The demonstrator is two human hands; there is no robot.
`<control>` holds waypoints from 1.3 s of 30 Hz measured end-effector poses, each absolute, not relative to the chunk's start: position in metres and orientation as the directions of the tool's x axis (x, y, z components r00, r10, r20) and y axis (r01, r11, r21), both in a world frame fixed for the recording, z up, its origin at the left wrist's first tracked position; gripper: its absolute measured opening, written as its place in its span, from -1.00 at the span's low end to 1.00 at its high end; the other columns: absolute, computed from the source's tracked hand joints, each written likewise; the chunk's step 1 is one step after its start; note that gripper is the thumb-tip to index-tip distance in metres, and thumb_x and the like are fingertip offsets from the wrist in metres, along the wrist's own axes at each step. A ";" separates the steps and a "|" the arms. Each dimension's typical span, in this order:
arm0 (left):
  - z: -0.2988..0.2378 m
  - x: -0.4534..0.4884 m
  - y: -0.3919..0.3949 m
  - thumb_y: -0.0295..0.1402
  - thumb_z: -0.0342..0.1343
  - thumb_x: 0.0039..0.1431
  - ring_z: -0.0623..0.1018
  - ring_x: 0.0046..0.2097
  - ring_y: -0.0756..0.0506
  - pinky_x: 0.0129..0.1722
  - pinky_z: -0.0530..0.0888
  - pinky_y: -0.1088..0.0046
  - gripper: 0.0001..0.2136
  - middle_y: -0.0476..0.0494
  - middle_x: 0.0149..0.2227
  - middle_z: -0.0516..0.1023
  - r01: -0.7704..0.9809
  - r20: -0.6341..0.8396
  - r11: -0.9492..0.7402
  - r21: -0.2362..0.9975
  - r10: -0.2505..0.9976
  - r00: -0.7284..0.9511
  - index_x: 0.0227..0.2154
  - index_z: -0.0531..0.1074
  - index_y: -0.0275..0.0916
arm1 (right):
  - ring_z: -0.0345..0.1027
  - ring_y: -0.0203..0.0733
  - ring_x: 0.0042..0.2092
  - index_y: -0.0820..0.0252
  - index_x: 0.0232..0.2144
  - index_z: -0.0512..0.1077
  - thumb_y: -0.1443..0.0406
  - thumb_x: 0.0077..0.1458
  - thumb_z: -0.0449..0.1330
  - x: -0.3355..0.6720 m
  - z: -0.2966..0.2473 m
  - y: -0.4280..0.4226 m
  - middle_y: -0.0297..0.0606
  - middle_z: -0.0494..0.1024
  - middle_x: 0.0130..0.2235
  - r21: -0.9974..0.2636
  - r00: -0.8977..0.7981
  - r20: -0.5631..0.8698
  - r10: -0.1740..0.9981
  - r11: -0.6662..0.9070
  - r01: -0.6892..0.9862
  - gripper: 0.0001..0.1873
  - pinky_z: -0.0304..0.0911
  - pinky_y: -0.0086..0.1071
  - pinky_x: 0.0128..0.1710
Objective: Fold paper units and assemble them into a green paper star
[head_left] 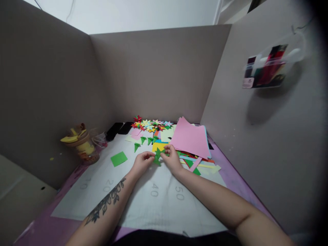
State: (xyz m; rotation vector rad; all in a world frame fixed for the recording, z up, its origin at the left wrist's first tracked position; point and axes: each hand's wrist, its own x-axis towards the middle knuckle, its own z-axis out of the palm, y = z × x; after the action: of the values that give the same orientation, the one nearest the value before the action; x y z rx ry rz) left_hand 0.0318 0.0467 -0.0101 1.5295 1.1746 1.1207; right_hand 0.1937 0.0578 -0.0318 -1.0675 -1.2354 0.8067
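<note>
My left hand (141, 163) and my right hand (172, 158) meet over the white mat (143, 201), both pinching a small green folded paper piece (157, 156) with pointed tips. Fingers of each hand are closed on it. Several small green folded triangles (143, 140) lie just beyond my hands. A flat green paper square (119, 159) rests on the mat to the left of my left hand.
A heap of finished multicoloured paper stars (151, 125) sits at the back. A stack of coloured sheets, pink on top (191, 138), lies right. A yellow and brown toy jar (80, 143) stands left, two black objects (119, 129) behind. Cardboard walls (159, 68) enclose the desk.
</note>
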 end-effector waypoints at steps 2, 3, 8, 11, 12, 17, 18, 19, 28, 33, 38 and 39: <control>-0.014 0.033 0.047 -0.32 0.16 -0.12 0.38 -0.54 0.04 -0.56 0.27 0.57 -0.81 -0.01 -0.54 0.46 0.161 0.132 -0.150 0.976 0.984 0.116 -0.40 0.46 -0.29 | 0.26 -0.25 -0.31 0.12 -0.30 0.23 0.35 -0.17 0.16 0.191 -0.030 0.054 -0.38 0.33 -0.39 -0.937 0.169 0.347 0.922 0.333 0.108 -0.71 0.19 -0.38 -0.30; -0.014 0.033 0.048 -0.32 0.18 -0.14 0.38 -0.54 0.05 -0.56 0.26 0.58 -0.81 0.00 -0.54 0.45 0.153 0.132 -0.146 0.977 0.986 0.098 -0.40 0.45 -0.29 | 0.25 -0.25 -0.30 0.12 -0.30 0.23 0.35 -0.17 0.16 0.190 -0.029 0.052 -0.38 0.32 -0.39 -0.936 0.164 0.348 0.923 0.331 0.120 -0.71 0.19 -0.38 -0.29; -0.012 0.032 0.048 -0.33 0.20 -0.18 0.37 -0.52 0.05 -0.54 0.27 0.58 -0.80 0.03 -0.55 0.42 0.184 0.166 -0.170 0.968 0.986 0.035 -0.43 0.41 -0.28 | 0.24 -0.26 -0.33 0.13 -0.30 0.23 0.35 -0.17 0.16 0.189 -0.027 0.048 -0.39 0.31 -0.40 -0.935 0.141 0.347 0.927 0.330 0.132 -0.71 0.18 -0.40 -0.31; -0.009 0.031 0.047 -0.33 0.21 -0.19 0.37 -0.51 0.05 -0.51 0.28 0.57 -0.80 0.03 -0.54 0.41 0.215 0.185 -0.185 0.959 0.983 0.023 -0.44 0.40 -0.28 | 0.24 -0.26 -0.33 0.13 -0.31 0.23 0.35 -0.17 0.16 0.191 -0.027 0.049 -0.39 0.31 -0.41 -0.933 0.143 0.352 0.925 0.335 0.130 -0.71 0.18 -0.40 -0.31; -0.008 0.031 0.047 -0.33 0.21 -0.19 0.37 -0.50 0.05 -0.51 0.28 0.57 -0.80 0.03 -0.54 0.41 0.220 0.187 -0.187 0.957 0.982 0.024 -0.44 0.40 -0.28 | 0.24 -0.26 -0.33 0.13 -0.31 0.23 0.35 -0.17 0.16 0.191 -0.027 0.049 -0.39 0.31 -0.41 -0.932 0.149 0.356 0.922 0.339 0.127 -0.71 0.17 -0.40 -0.31; -0.006 0.033 0.046 -0.35 0.20 -0.19 0.37 -0.49 0.05 -0.50 0.30 0.57 -0.81 0.02 -0.53 0.40 0.223 0.193 -0.196 0.955 0.981 0.038 -0.45 0.38 -0.29 | 0.23 -0.26 -0.33 0.11 -0.33 0.24 0.35 -0.18 0.18 0.192 -0.024 0.049 -0.40 0.29 -0.42 -0.937 0.154 0.348 0.925 0.338 0.090 -0.72 0.16 -0.40 -0.32; -0.006 0.033 0.046 -0.36 0.20 -0.19 0.38 -0.49 0.04 -0.50 0.30 0.57 -0.81 0.02 -0.53 0.40 0.222 0.194 -0.198 0.955 0.980 0.036 -0.45 0.38 -0.29 | 0.22 -0.25 -0.34 0.11 -0.33 0.24 0.34 -0.19 0.18 0.191 -0.023 0.048 -0.40 0.29 -0.43 -0.940 0.151 0.341 0.928 0.332 0.085 -0.72 0.16 -0.40 -0.32; -0.006 0.033 0.046 -0.36 0.20 -0.19 0.38 -0.50 0.04 -0.50 0.30 0.56 -0.81 0.02 -0.54 0.39 0.222 0.196 -0.199 0.955 0.980 0.035 -0.45 0.38 -0.28 | 0.22 -0.25 -0.34 0.11 -0.33 0.24 0.34 -0.19 0.18 0.191 -0.023 0.048 -0.40 0.29 -0.43 -0.942 0.145 0.336 0.931 0.327 0.080 -0.72 0.16 -0.40 -0.32; -0.009 0.032 0.048 -0.36 0.19 -0.18 0.39 -0.48 0.05 -0.47 0.32 0.56 -0.80 0.03 -0.53 0.40 0.219 0.215 -0.215 0.952 0.976 0.022 -0.42 0.38 -0.29 | 0.16 -0.33 -0.46 0.12 -0.34 0.22 0.37 -0.19 0.16 0.185 -0.024 0.047 -0.48 0.22 -0.52 -0.960 0.041 0.280 0.959 0.280 0.009 -0.72 0.10 -0.45 -0.44; -0.011 0.031 0.051 -0.33 0.19 -0.14 0.35 -0.55 0.08 -0.53 0.29 0.59 -0.80 0.06 -0.58 0.36 0.074 0.152 -0.155 0.985 0.988 0.038 -0.43 0.34 -0.29 | 0.14 -0.35 -0.48 0.13 -0.33 0.21 0.38 -0.19 0.16 0.184 -0.025 0.048 -0.50 0.22 -0.53 -0.961 0.046 0.273 0.961 0.274 -0.020 -0.71 0.07 -0.47 -0.46; -0.012 0.031 0.052 -0.32 0.22 -0.18 0.35 -0.55 0.09 -0.54 0.30 0.59 -0.77 0.05 -0.56 0.37 0.012 0.130 -0.130 0.991 0.991 0.019 -0.46 0.34 -0.30 | 0.12 -0.36 -0.52 0.12 -0.35 0.19 0.36 -0.21 0.16 0.185 -0.023 0.047 -0.53 0.21 -0.57 -0.970 0.042 0.238 0.970 0.240 -0.040 -0.70 0.05 -0.49 -0.51; -0.012 0.031 0.052 -0.31 0.22 -0.18 0.35 -0.56 0.09 -0.55 0.30 0.59 -0.78 0.05 -0.56 0.37 0.010 0.126 -0.127 0.992 0.992 0.017 -0.46 0.34 -0.29 | 0.10 -0.37 -0.54 0.12 -0.35 0.19 0.36 -0.21 0.16 0.185 -0.023 0.047 -0.54 0.20 -0.58 -0.971 0.035 0.234 0.972 0.235 -0.042 -0.70 0.03 -0.49 -0.52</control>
State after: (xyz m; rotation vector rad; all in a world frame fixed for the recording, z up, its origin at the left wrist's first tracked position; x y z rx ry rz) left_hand 0.0314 0.0516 -0.0117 1.3180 1.1428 1.2845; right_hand 0.1848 0.0473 -0.0228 -1.0154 -1.2572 1.0334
